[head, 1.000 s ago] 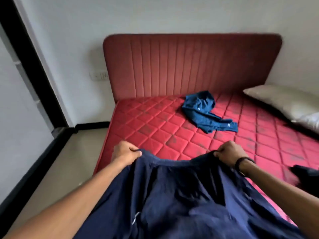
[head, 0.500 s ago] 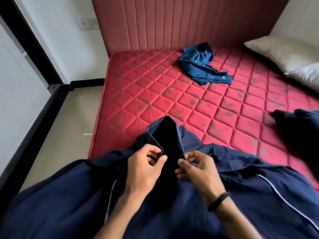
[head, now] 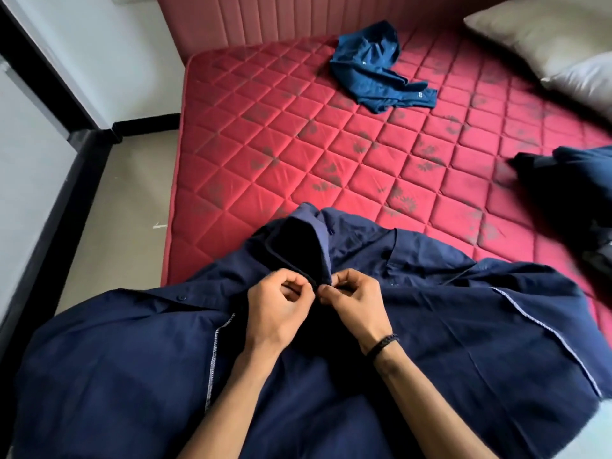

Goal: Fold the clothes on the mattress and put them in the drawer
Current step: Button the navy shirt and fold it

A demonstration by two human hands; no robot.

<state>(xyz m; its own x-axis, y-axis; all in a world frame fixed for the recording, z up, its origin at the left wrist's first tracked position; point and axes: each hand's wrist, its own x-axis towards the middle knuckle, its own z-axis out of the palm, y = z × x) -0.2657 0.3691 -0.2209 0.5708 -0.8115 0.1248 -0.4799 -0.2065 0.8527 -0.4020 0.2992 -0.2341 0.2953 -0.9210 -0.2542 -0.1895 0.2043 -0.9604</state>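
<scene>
Right now, through the head camera, I have both hands at the middle of the frame, working at the collar of a navy shirt (head: 430,326) that lies spread across the near edge of the mattress (head: 298,144) and spills toward me. My left hand (head: 278,309) pinches the dark collar edge between thumb and fingertips, fingers curled; my right hand (head: 356,304), with a black wristband (head: 382,346) on it, pinches the facing edge just beside it, the two nearly touching. I judge this to be the fastening or lining-up of the collar before any fold is made, so the task is at an early step. The next move, as I read it, calls for bringing the two front edges together squarely, then laying the shirt flat and smoothing it, since loose cloth bunches at 7 o'clock and 4 o'clock.

Two more garments wait: a crumpled blue garment (head: 374,71) at 1 o'clock near the headboard (head: 265,18), and a dark heap (head: 569,187) at 3 o'clock, blurred, so I cannot tell what it is. No drawer is in view.

The mattress is red, quilted in diamonds with dark flower prints. Pillows (head: 543,38) lie at 2 o'clock. A pale floor (head: 119,207) runs along 9 o'clock, with a white wall (head: 109,61) and a black skirting beyond it.
</scene>
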